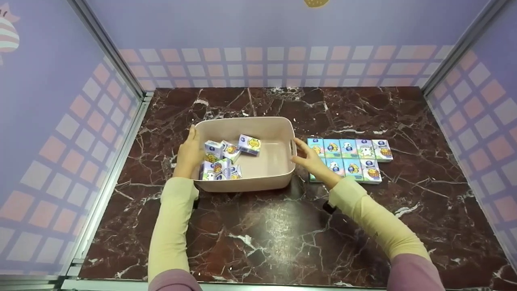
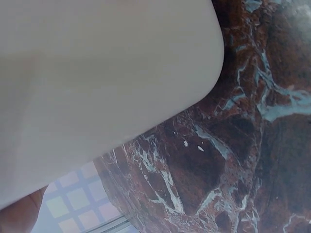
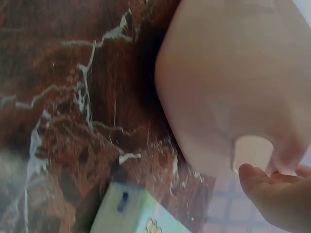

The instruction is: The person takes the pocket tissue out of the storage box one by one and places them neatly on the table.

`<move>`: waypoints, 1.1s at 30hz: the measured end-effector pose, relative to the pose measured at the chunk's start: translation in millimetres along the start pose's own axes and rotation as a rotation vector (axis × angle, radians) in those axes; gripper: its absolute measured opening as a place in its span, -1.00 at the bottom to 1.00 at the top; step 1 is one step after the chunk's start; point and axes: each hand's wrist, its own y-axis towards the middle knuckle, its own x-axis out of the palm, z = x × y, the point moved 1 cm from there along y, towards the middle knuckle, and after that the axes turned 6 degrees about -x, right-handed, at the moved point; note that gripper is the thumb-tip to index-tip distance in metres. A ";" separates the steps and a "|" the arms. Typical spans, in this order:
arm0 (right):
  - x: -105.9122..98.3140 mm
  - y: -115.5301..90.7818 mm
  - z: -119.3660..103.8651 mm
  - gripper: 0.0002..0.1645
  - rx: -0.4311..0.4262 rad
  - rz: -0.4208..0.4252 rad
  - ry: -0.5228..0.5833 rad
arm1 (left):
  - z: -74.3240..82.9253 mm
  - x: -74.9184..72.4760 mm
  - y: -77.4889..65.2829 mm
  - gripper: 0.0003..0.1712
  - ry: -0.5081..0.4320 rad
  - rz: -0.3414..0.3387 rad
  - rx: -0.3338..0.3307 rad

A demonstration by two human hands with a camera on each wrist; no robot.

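Lilac panels (image 1: 258, 28), checked in pink and white along their lower parts, enclose a dark red, white-veined marble-patterned tabletop (image 1: 262, 234). Clock positions are read in the head view about a beige, round-cornered plastic bin (image 1: 246, 186), which lies toward ten o'clock from the tabletop's middle. From left to right: at nine o'clock, the left hand (image 1: 188, 155), its fingers straight along the outer face of the bin's end wall. Inside, from about eight to ten o'clock, a jumbled cluster of small cartoon-printed packs (image 1: 218, 167), overlapping, so that their exact number cannot be told; a yellow-figured pack (image 1: 249, 144) lies tilted near twelve o'clock. At three o'clock, the right hand (image 1: 313, 161), thumb and forefinger spread, touches the opposite end wall at its handle slot (image 3: 252, 151); its other fingers are partly hidden. Beyond it, also toward three o'clock, similar packs lie side by side in two touching rows: an upper row (image 1: 348, 148) of five and a lower row (image 1: 352, 169), whose left end the hand partly covers. Both forearms wear cream sleeves (image 1: 171, 226).
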 end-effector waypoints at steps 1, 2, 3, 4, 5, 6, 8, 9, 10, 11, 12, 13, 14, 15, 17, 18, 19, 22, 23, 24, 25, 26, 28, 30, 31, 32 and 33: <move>1.1 -0.4 1.2 -0.21 -0.005 0.005 0.000 | 0.0 0.2 0.1 -0.21 -0.005 -0.002 0.000; 1.8 -0.9 2.3 -0.20 -0.008 0.011 -0.007 | 0.1 0.2 -0.1 -0.21 -0.010 -0.002 0.003; 2.3 -1.6 3.2 -0.19 -0.012 0.017 -0.012 | 0.3 0.1 -0.3 -0.21 -0.012 0.000 0.003; 2.5 -2.0 4.4 -0.19 -0.016 0.021 -0.016 | 0.4 0.1 -0.5 -0.21 -0.015 0.003 0.003; 2.7 -2.5 5.4 -0.18 -0.017 0.023 -0.017 | 0.7 0.0 -0.8 -0.21 -0.016 0.007 0.004; 2.8 -3.3 6.0 -0.18 -0.018 0.023 -0.021 | 0.9 -0.2 -1.1 -0.20 -0.017 0.010 0.006; 2.7 -4.6 7.2 -0.17 -0.019 0.021 -0.026 | 1.2 -0.3 -1.5 -0.21 -0.022 0.015 0.008; 2.5 -5.1 7.7 -0.17 -0.019 0.021 -0.025 | 1.4 -0.3 -1.8 -0.21 -0.024 0.015 0.005; 2.2 -5.5 8.2 -0.16 -0.020 0.019 -0.028 | 1.5 -0.3 -2.0 -0.21 -0.027 0.015 0.005; 1.8 -6.2 8.3 -0.16 -0.021 0.017 -0.027 | 1.5 -0.1 -2.3 -0.21 -0.030 0.014 0.005; 1.4 -7.2 8.2 -0.16 -0.021 0.014 -0.029 | 1.9 -0.2 -2.8 -0.21 -0.033 0.012 0.002; 0.9 -8.2 8.1 -0.16 -0.021 0.012 -0.024 | 2.2 -0.1 -3.2 -0.22 -0.035 0.009 0.000; 0.3 -9.2 8.1 -0.16 -0.015 0.008 -0.021 | 2.8 -0.1 -3.7 -0.23 -0.034 0.007 -0.001; -0.3 -10.7 7.5 -0.16 -0.008 0.005 -0.023 | 3.3 0.0 -4.3 -0.23 -0.034 0.005 -0.001; -1.4 -13.7 6.4 -0.15 0.006 -0.004 -0.021 | 4.3 0.5 -5.3 -0.21 -0.030 0.000 -0.002; -1.8 -15.4 5.7 -0.15 0.013 -0.009 -0.023 | 5.0 0.6 -6.1 -0.20 -0.028 -0.003 -0.005; -2.4 -16.8 5.1 -0.15 0.017 -0.012 -0.029 | 5.4 1.0 -6.7 -0.20 -0.026 -0.005 -0.007; -3.5 -20.8 3.6 -0.15 0.024 -0.019 -0.037 | 7.0 1.6 -9.4 -0.18 -0.027 -0.004 -0.005; -3.8 -22.3 3.4 -0.15 0.028 -0.019 -0.039 | 7.7 1.7 -10.5 -0.19 -0.024 0.000 -0.004; -4.2 -23.5 3.0 -0.15 0.028 -0.023 -0.046 | 8.5 1.8 -11.5 -0.19 -0.023 0.004 -0.003; -4.4 -24.8 2.9 -0.15 0.031 -0.023 -0.055 | 8.9 2.0 -12.5 -0.20 -0.023 0.008 0.002; -4.7 -26.0 2.6 -0.15 0.033 -0.027 -0.059 | 9.4 2.4 -13.4 -0.21 -0.022 0.011 0.007; -5.4 -28.1 1.2 -0.15 0.042 -0.034 -0.076 | 10.3 2.9 -14.9 -0.24 -0.017 0.021 0.015; -6.4 -29.0 -1.2 -0.15 0.049 -0.047 -0.092 | 10.9 3.3 -15.8 -0.27 -0.018 0.031 0.022; -7.1 -28.9 -3.1 -0.15 0.058 -0.055 -0.106 | 11.1 3.3 -16.0 -0.28 -0.017 0.036 0.025; -8.0 -28.0 -5.1 -0.15 0.053 -0.066 -0.121 | 11.3 3.2 -16.1 -0.29 -0.016 0.041 0.026; -8.6 -26.4 -8.0 -0.15 0.054 -0.074 -0.144 | 11.3 2.9 -15.9 -0.29 -0.018 0.046 0.025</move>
